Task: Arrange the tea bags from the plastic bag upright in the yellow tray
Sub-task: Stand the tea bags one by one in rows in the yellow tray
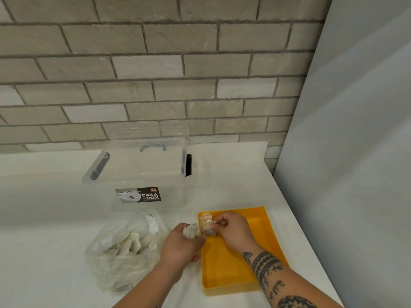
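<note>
In the head view, your right hand (232, 230) is over the far left corner of the yellow tray (231, 267). Its thumb and forefinger pinch one tea bag (208, 230) and the other fingers are curled in. This bag is just in front of the fingertips, low in the corner and close to the tray wall. Whether it touches the tray floor, I cannot tell. Just beyond it, against the far wall, at least one standing bag (205, 217) is already in place.

Your left hand (182, 244) is just beside the right one, outside the left wall of the tray. Its fingers are closed round a small bundle of tea bags (190, 231), which stick out above the fist. The plastic bag (124, 247), with many bags inside, lies on the counter (44, 218) to the left of this hand. A clear box (142, 170) stands farther away, beyond both hands.

I judge that you are placing a bag at the start of the first row, so the task is near its beginning. The next move calls for setting this bag on its edge against the standing one and letting go gently so it does not fall flat. After that, take the next bag from the bundle.
</note>
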The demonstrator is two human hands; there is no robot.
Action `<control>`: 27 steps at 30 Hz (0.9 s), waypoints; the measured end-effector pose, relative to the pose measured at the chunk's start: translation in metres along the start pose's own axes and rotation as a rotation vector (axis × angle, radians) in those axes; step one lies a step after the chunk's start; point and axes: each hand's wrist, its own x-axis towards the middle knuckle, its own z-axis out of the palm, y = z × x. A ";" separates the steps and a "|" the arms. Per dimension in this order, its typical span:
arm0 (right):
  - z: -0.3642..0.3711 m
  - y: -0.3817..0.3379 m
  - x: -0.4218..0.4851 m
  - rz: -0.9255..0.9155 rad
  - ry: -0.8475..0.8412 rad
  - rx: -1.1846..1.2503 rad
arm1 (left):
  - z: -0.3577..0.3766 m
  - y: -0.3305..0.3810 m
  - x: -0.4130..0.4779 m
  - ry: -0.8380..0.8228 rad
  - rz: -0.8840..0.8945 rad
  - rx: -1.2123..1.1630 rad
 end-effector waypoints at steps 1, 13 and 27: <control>0.003 0.000 0.001 0.009 0.010 0.019 | 0.000 -0.001 0.001 -0.003 -0.002 0.007; 0.008 0.005 0.000 0.137 0.029 -0.082 | -0.001 -0.003 0.005 -0.003 0.005 0.043; 0.016 0.003 0.001 0.097 0.048 -0.122 | -0.001 -0.002 0.000 0.009 -0.003 0.053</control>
